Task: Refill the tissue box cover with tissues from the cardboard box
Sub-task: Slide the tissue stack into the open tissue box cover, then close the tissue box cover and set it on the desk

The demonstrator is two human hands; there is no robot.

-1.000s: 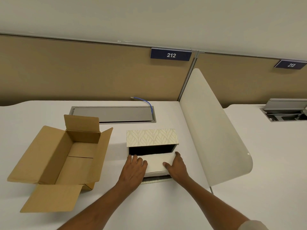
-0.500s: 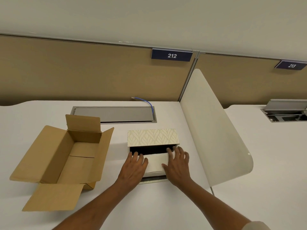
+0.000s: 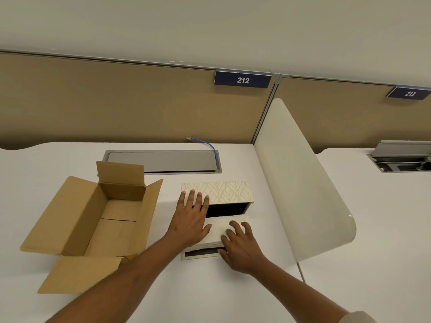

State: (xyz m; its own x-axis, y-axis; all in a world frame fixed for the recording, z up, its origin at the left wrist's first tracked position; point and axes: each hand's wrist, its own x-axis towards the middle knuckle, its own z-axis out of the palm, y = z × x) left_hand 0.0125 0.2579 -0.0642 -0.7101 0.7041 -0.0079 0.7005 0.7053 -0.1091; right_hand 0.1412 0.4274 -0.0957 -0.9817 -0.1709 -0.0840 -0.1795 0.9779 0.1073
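Note:
The tissue box cover [image 3: 229,191], cream with a leaf pattern, stands on the white desk with its dark open side facing me. A white stack of tissues [image 3: 220,228] lies on the cover's base panel [image 3: 200,253], half in front of the opening. My left hand [image 3: 190,220] lies flat with spread fingers, its fingertips on the cover's patterned face and its palm over the stack's left end. My right hand [image 3: 240,245] rests with fingers apart on the stack's near right corner. The cardboard box [image 3: 98,220] sits open to the left, nothing visible inside.
A cream curved divider [image 3: 300,183] rises just right of the cover. A grey cable hatch [image 3: 163,162] with a blue cable [image 3: 210,146] lies behind. Tan partition panels with number signs close off the back. A second desk lies right of the divider.
My left hand has slid forward off the tissues until its fingers reach the cover's patterned face. My right hand has drawn back toward the stack's near right corner.

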